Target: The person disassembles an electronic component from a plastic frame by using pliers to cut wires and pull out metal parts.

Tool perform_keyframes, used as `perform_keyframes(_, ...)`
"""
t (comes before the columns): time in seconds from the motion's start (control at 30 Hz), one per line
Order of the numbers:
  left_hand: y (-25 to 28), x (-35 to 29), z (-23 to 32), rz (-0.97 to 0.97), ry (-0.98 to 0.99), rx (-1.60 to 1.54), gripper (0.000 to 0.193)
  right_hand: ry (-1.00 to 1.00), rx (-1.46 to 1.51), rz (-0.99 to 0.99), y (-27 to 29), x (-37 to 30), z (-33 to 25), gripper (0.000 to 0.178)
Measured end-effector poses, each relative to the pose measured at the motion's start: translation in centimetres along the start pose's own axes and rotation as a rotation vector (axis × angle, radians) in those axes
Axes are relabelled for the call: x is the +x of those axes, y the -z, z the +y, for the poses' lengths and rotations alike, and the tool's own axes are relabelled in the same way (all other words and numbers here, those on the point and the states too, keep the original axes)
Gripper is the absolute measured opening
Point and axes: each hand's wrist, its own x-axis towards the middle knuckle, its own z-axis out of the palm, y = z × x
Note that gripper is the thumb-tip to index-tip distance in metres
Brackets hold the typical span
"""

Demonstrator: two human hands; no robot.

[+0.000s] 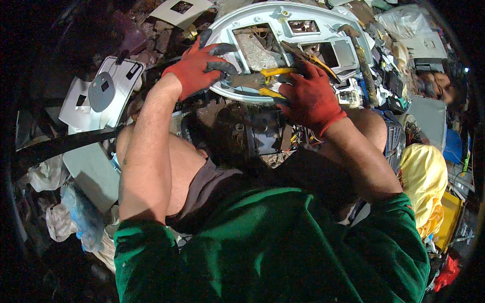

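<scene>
A pale oval plastic panel (222, 30) with rectangular cut-outs lies in front of me. My left hand (199, 68), in a red glove with dark fingertips, rests on its left rim with the fingers spread. My right hand (311, 96), gloved the same way, is closed round yellow-handled pliers (275, 72). Their grey jaws point left across the panel's near edge, close to my left thumb, and the handles stand apart. Whether the jaws grip anything cannot be made out. Beyond my right hand, a long dark tool with a yellow edge (318, 61) lies across the panel.
A brown hammer-like tool (365, 65) leans over the panel's right end. White panels (108, 113) and clear bags (48, 174) lie at left. Mixed scrap, a yellow cloth or bag (423, 182) and a blue crate (392, 132) are at right. A dark block (263, 135) sits between my knees.
</scene>
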Motion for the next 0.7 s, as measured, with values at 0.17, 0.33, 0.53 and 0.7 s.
perform_keyframes(0.17,-0.2,0.1,0.5,-0.043,0.006,0.055,0.039,-0.028,0.006,0.01,0.2,-0.3,-1.1,0.027)
perform_keyframes(0.33,-0.7,0.3,0.2,-0.015,0.012,0.088,0.041,-0.034,0.04,0.037,-1.0,-0.7,-1.1,0.03)
perform_keyframes(0.53,-0.8,0.4,0.2,-0.021,0.037,0.107,0.04,-0.029,0.01,0.095,-1.1,-0.6,-1.7,0.03)
perform_keyframes(0.7,-0.4,0.2,0.8,-0.034,0.029,0.124,0.04,-0.028,0.01,0.081,-1.3,-0.9,-1.8,0.029)
